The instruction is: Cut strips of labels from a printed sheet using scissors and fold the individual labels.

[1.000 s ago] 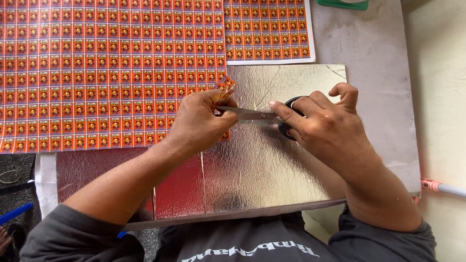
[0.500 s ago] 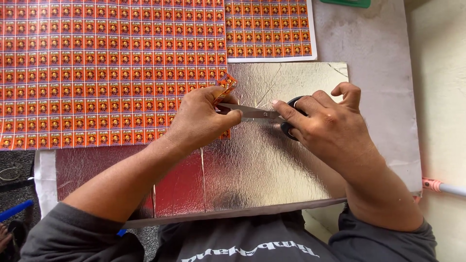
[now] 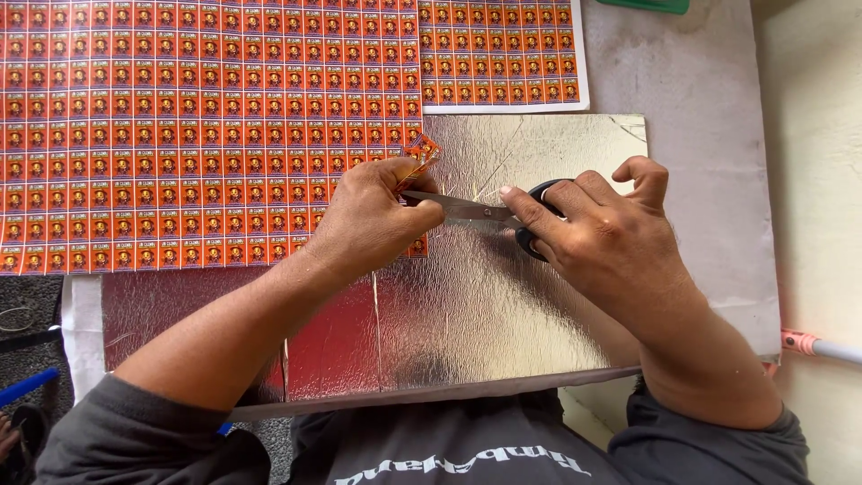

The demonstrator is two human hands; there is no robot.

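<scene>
My left hand (image 3: 368, 224) pinches the right edge of a large sheet of small orange and purple printed labels (image 3: 197, 135), lifting a narrow strip of labels (image 3: 418, 154) off it. My right hand (image 3: 611, 242) grips black-handled scissors (image 3: 503, 214), forefinger laid along the blades. The blade tips point left and meet the sheet edge under my left thumb. Both hands hover over a shiny silver foil board (image 3: 485, 305).
A second label sheet (image 3: 503, 54) lies at the top, right of the first. A green object (image 3: 646, 5) shows at the top edge. A pink and white rod (image 3: 822, 346) lies at the right. A blue object (image 3: 27, 386) sits at the lower left.
The scissors and both hands have shifted only slightly; the view has drifted a little, and the blades stay at the sheet's edge.
</scene>
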